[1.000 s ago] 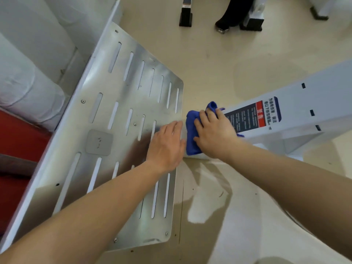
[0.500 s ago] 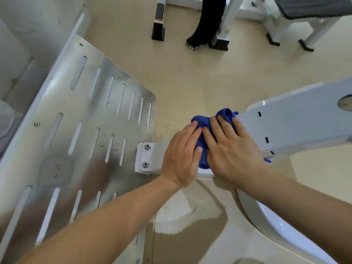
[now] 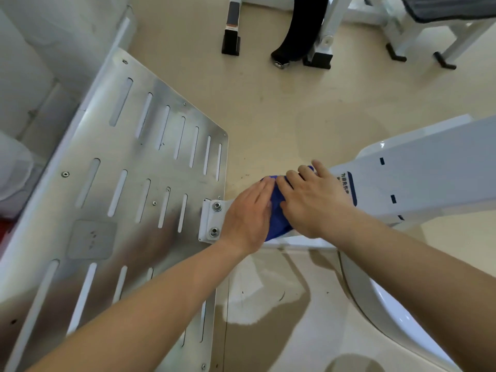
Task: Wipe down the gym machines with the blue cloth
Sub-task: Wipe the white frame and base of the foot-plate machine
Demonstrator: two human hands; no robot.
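— Blue cloth, location?
— On the white machine arm, under the right grip, pressed flat, unclenched. Left grip, also flat, touches its other side. Arm's length runs rightward.

We count one blue cloth; two hands, a left hand and a right hand; one slotted metal plate; one white machine arm; one bracket with two bolts; one warning label; one dark trouser leg.
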